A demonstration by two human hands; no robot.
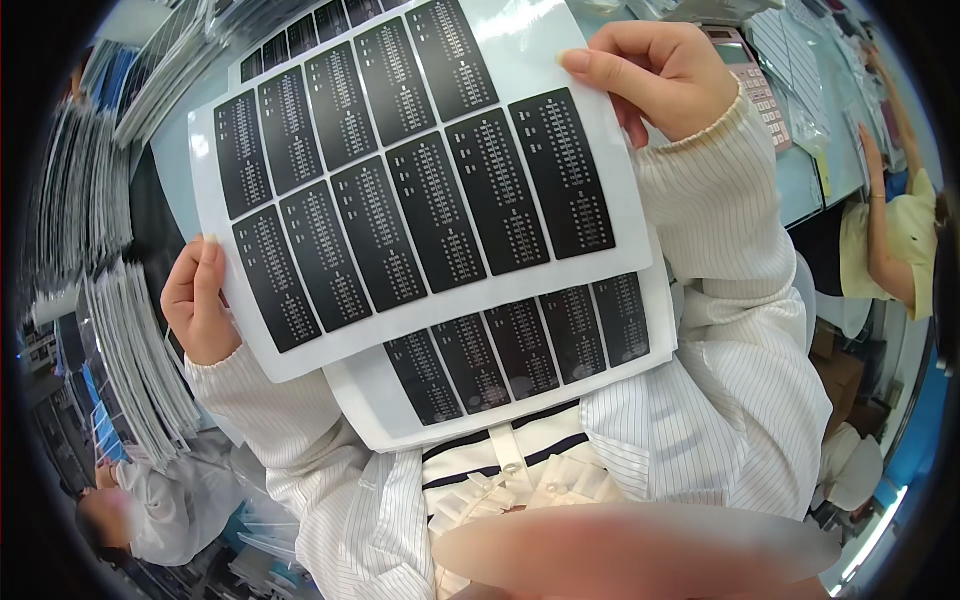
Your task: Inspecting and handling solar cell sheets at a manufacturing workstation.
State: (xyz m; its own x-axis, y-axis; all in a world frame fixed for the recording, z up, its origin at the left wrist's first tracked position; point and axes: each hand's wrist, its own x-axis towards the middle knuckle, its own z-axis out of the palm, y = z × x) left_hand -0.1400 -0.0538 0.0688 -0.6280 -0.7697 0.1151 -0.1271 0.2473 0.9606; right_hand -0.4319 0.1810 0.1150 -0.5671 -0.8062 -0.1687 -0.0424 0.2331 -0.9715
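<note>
I hold a white sheet of black labels (420,190) up before my chest, over a second sheet (520,370) just beneath. My left hand (195,300) pinches its near left edge; my right hand (660,75) grips the far right corner. A calculator (765,100) lies far right.

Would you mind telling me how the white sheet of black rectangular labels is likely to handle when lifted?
The white sheet of black rectangular labels probably flexes: it bows slightly between the left hand and right hand. It looks thin, so likely light. Its glossy backing may slide over the second label sheet beneath.
</note>
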